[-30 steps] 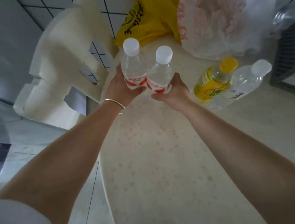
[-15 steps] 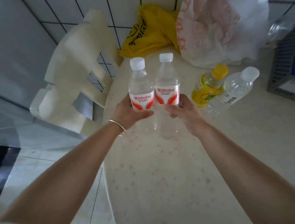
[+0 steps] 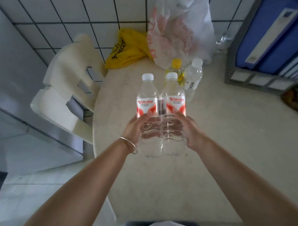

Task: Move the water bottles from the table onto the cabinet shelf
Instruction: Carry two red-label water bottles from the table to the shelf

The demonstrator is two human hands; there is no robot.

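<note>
Arms reach fwd, both extended over the table [image 3: 219,142]. Left hand [image 3: 133,130] w/ bracelet [image 3: 128,144] wraps fingers round the left water bottle [image 3: 147,104]; right hand [image 3: 189,127] grips the right water bottle [image 3: 173,101]. Both bottles upright, side by side & touching, lifted above the tabletop. Farther back: yellow-cap bottle [image 3: 175,66] just beside a clear bottle [image 3: 193,76], w/ a white plastic bag [image 3: 178,29] behind.

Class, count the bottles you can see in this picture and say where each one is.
4. Left hand grips one red-labelled bottle; right hand grips another. Yellow-capped bottle and clear bottle stand on the table. Bags may hide more.
</note>
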